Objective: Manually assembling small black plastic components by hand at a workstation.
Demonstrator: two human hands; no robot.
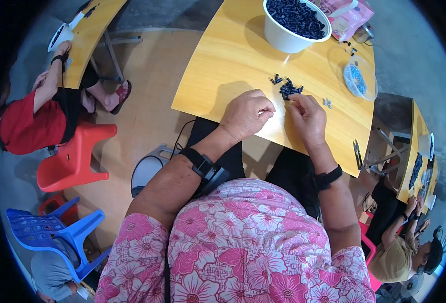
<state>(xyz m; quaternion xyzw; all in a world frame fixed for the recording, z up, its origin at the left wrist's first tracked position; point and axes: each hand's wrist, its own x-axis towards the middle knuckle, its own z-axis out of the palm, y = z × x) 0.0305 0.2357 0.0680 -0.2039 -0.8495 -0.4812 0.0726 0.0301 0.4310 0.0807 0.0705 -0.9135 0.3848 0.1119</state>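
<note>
My left hand (248, 114) is closed in a loose fist above the table's near edge; whatever it holds, if anything, is hidden by the fingers. Beside it, my right hand (310, 119) has its thumb and fingers pinched together at the near side of a small heap of black plastic parts (290, 89). I cannot make out what is in that pinch. A few more black parts (276, 79) lie just left of the heap. To the right of my right hand sits a little group of small pale, clear pieces (327, 103).
A white tub (289, 44) full of black parts stands at the far side of the yellow table (213, 76). Right of it are a pink bag (345, 20) and a clear bowl of blue pieces (355, 80). Dark snips (358, 154) lie near the right edge. Other people work at side tables.
</note>
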